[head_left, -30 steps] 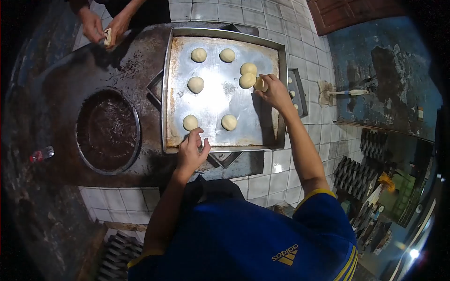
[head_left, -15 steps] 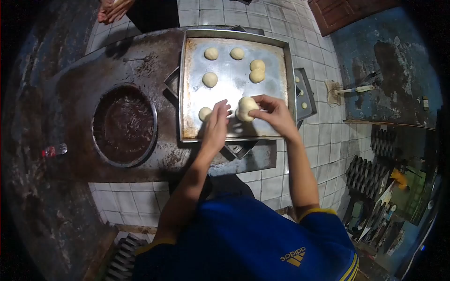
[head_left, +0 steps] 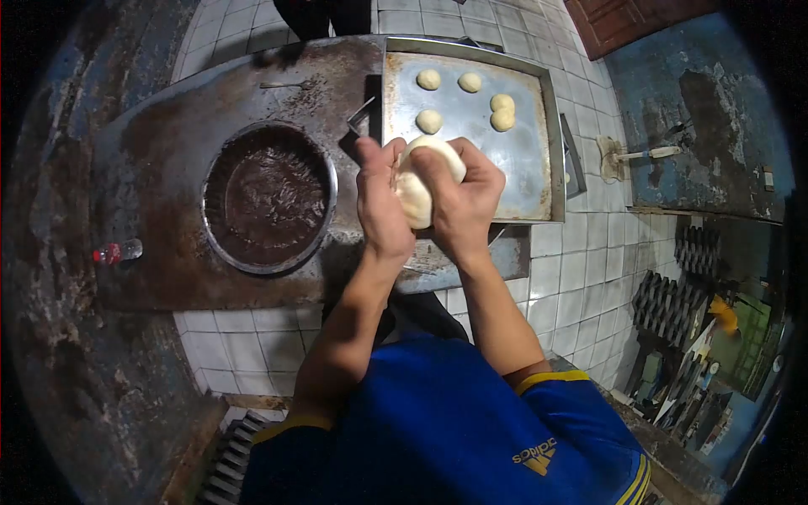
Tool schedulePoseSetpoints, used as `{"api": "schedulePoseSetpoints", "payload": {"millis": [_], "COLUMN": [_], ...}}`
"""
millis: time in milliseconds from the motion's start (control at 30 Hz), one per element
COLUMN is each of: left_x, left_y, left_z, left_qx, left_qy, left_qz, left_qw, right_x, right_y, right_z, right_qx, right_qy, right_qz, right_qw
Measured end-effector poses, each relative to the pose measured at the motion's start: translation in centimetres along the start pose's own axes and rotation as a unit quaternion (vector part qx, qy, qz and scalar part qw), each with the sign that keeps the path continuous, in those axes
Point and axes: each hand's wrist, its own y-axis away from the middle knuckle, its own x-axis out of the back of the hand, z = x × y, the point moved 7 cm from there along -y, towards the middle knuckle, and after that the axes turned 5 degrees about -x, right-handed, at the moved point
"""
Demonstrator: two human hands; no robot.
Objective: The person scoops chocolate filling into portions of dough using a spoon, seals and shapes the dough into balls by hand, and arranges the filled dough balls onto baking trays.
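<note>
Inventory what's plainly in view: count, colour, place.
Table: one, brown, left.
Tray: one, silver, table's right end.
Dough balls: five visible, pale yellow, on tray.
Held dough: count unclear, cream, centre.
Round pan: one, grey, left of tray.
Mixture: one mass, dark brown, in pan.
Spoon: one, dark, beyond pan.
Bottle: one, clear and red, far left.
Tool: one, pale handle, right side.
Tiles: many, white, around table.
Another person: one, dark-clothed, top edge.
Shirt: one, blue and yellow, bottom.
Left hand: one, bare, at held dough's left.
Right hand: one, bare, at its right.
</note>
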Motion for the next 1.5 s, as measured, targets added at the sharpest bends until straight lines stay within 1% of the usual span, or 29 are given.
{"api": "schedulePoseSetpoints", "payload": {"millis": [33,67,133,200,267,333,400,467,533,600,700,800,833,867,900,933,967,1000,1067,1100,1133,1167,1200,1233,1300,1367,1433,1467,1500], "left_x": [-0.2,1.0,2.5,3.8,5.6,7.2,8.1,10.2,11.7,12.6,15.2,17.5,17.8,18.1,18.3,16.7,18.1,19.6,23.8,25.3,26.2,25.3,28.1,30.9,37.4,45.6,48.8,47.8,48.6], "left_y": [0.1,-0.1,-0.5,-0.6,-0.5,-0.8,-1.2,-1.9,-2.3,-2.2,-1.9,-1.8,-0.7,0.4,1.4,1.9,2.4,2.8,3.2,3.2,2.6,2.2,1.9,1.7,2.3,3.6,3.5,3.0,2.6], "left_z": [0.3,0.9,2.9,4.5,5.2,6.1,7.1,7.2,7.8,8.5,7.5,3.1,2.7,2.3,2.0,5.2,3.3,2.5,3.1,3.7,4.8,7.2,7.5,7.7,8.9,10.0,13.8,16.4,17.6], "left_qx": [0.063,0.062,-0.012,-0.011,0.066,0.086,0.094,0.045,0.012,0.013,0.115,0.049,0.035,0.019,0.001,0.017,0.094,0.098,0.008,0.015,0.018,-0.084,-0.052,-0.02,0.04,0.103,0.06,-0.01,-0.01], "left_qy": [0.177,0.179,-0.022,-0.011,0.067,0.099,0.208,0.129,0.036,0.033,0.073,0.093,0.013,-0.068,-0.147,-0.106,-0.146,-0.146,-0.309,-0.377,-0.382,-0.413,-0.395,-0.378,-0.369,-0.346,-0.515,-0.727,-0.727], "left_qz": [-0.061,-0.064,-0.111,-0.082,0.01,0.007,-0.072,-0.107,-0.108,-0.085,0.058,-0.264,-0.284,-0.304,-0.323,-0.321,-0.344,-0.343,-0.24,-0.219,-0.219,-0.299,-0.289,-0.278,-0.176,0.026,0.085,0.032,0.039], "left_qw": [0.98,0.98,0.993,0.997,0.996,0.991,0.971,0.985,0.993,0.996,0.989,0.959,0.958,0.95,0.935,0.941,0.923,0.923,0.92,0.9,0.898,0.856,0.87,0.883,0.912,0.932,0.851,0.686,0.685], "right_x": [-0.7,-1.5,-3.5,-5.9,-7.6,-8.9,-10.2,-11.7,-12.9,-13.8,-13.8,-15.8,-15.7,-15.3,-14.7,-14.0,-13.1,-11.2,-6.7,-4.9,-1.6,0.4,3.8,5.1,6.2,5.3,3.9,3.5,3.1], "right_y": [-0.1,-0.2,0.4,1.2,1.8,2.3,2.6,3.1,3.7,3.9,4.5,6.5,7.2,6.6,6.6,6.6,6.8,7.0,7.9,9.0,10.0,11.9,14.0,15.3,16.7,17.3,17.1,17.1,16.9], "right_z": [-0.3,0.1,-1.0,-1.4,-1.4,-1.2,-1.6,-1.8,-1.5,-1.3,0.0,-2.2,-2.2,-2.8,-2.0,-1.3,0.2,3.3,11.7,15.2,21.9,25.4,31.2,33.5,34.6,33.9,32.1,32.1,32.5], "right_qx": [0.002,-0.023,0.015,0.003,-0.008,0.0,0.016,0.039,0.026,0.011,-0.13,-0.129,-0.164,-0.007,-0.046,-0.086,-0.092,-0.134,-0.247,-0.325,-0.171,-0.173,-0.092,-0.097,-0.055,-0.012,0.001,0.004,-0.028], "right_qy": [-0.012,-0.065,-0.04,-0.05,-0.06,-0.084,-0.035,0.057,0.052,0.045,0.002,0.02,0.077,0.32,0.378,0.434,0.434,0.366,0.324,0.355,0.492,0.577,0.623,0.682,0.69,0.699,0.667,0.666,0.592], "right_qz": [0.001,-0.025,-0.06,-0.05,-0.038,-0.046,-0.047,-0.053,-0.04,-0.027,-0.076,-0.252,-0.258,-0.255,-0.228,-0.2,-0.199,-0.184,-0.168,-0.173,-0.194,-0.148,-0.113,-0.105,-0.12,-0.132,-0.172,-0.177,-0.194], "right_qw": [1.0,0.997,0.997,0.998,0.997,0.995,0.998,0.996,0.998,0.999,0.989,0.959,0.949,0.912,0.896,0.874,0.874,0.902,0.898,0.859,0.831,0.784,0.768,0.717,0.712,0.703,0.725,0.724,0.782]}}
